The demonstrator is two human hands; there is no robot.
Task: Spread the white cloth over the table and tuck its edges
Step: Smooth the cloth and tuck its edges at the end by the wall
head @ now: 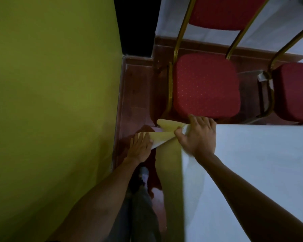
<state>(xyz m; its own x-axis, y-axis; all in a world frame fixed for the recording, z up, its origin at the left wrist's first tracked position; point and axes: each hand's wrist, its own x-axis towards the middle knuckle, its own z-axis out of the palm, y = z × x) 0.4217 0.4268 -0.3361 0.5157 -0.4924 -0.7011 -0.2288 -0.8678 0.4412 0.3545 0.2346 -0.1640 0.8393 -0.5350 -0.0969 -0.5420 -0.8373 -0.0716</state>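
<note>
White cloth (252,163) smooth over the counter (182,186); corner flap drawn taut under the left hand (141,145), fingers fairly straight, grip beneath hidden. Right hand (198,137) pinching the gathered corner, thumb curled. Risks springing loose if either hold slackens, or snagging the red chair (206,84) beyond.
</note>
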